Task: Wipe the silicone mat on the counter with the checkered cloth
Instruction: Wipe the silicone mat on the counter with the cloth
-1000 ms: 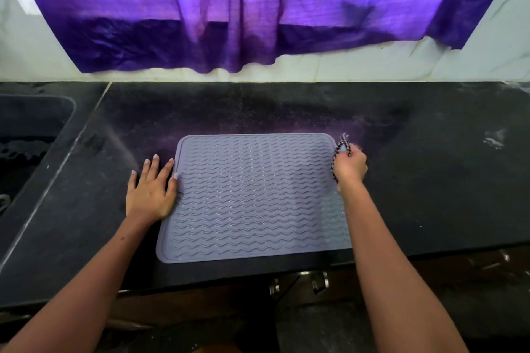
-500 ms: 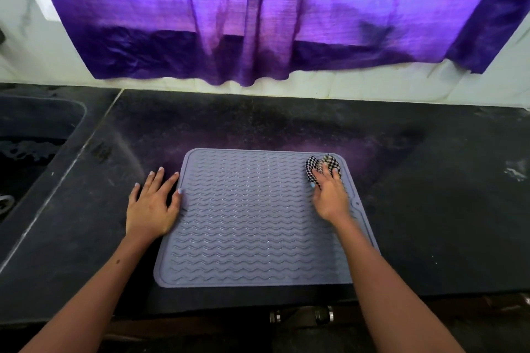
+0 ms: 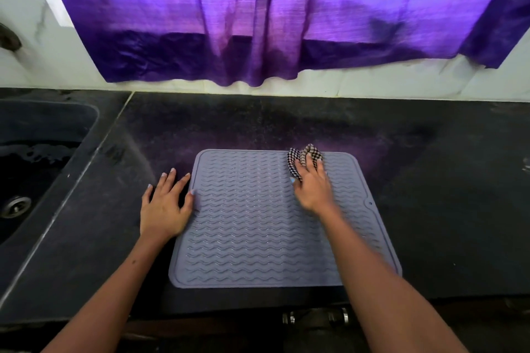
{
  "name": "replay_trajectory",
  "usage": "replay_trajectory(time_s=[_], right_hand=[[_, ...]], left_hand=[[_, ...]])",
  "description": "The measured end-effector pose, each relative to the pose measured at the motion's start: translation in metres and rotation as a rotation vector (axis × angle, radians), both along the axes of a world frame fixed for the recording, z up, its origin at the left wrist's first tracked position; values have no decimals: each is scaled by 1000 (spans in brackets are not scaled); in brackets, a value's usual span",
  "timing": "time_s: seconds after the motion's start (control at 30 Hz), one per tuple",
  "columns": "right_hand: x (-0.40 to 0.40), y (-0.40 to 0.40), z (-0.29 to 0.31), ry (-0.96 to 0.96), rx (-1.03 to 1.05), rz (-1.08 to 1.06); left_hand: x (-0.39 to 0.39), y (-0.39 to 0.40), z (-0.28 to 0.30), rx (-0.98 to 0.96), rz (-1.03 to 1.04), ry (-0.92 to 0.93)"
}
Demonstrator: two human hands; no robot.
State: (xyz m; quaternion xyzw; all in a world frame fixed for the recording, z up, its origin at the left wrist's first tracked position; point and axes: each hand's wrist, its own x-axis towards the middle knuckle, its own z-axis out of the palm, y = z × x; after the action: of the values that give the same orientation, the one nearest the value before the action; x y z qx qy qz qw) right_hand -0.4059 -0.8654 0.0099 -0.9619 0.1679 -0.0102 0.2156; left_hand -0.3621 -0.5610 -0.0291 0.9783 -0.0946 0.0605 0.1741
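A grey silicone mat (image 3: 252,223) with wavy ridges lies flat on the black counter (image 3: 430,180). The checkered cloth (image 3: 298,160), black and white, is bunched near the mat's far edge, right of centre. My right hand (image 3: 314,185) presses down on the cloth with fingers spread over it. My left hand (image 3: 166,203) lies flat on the counter with straight fingers, its thumb side touching the mat's left edge.
A dark sink (image 3: 31,157) with a metal drain (image 3: 15,206) is set into the counter at the left. A purple curtain (image 3: 272,14) hangs over the white wall behind. A metal handle (image 3: 315,317) shows below the counter's front edge.
My right hand carried the cloth from the mat's far right corner leftward onto the mat and now presses it flat. My left hand stayed at the mat's left edge.
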Motion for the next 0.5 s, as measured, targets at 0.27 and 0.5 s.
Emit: replay_trajectory(time_s=[0.27,0.5], right_hand=[[8,6,-4,40,-88,-74],[28,-11,34,-185,1007,-445]], left_hand=[[1,-2,-1,3,6,-13],[-1,-3,3,18,10,9]])
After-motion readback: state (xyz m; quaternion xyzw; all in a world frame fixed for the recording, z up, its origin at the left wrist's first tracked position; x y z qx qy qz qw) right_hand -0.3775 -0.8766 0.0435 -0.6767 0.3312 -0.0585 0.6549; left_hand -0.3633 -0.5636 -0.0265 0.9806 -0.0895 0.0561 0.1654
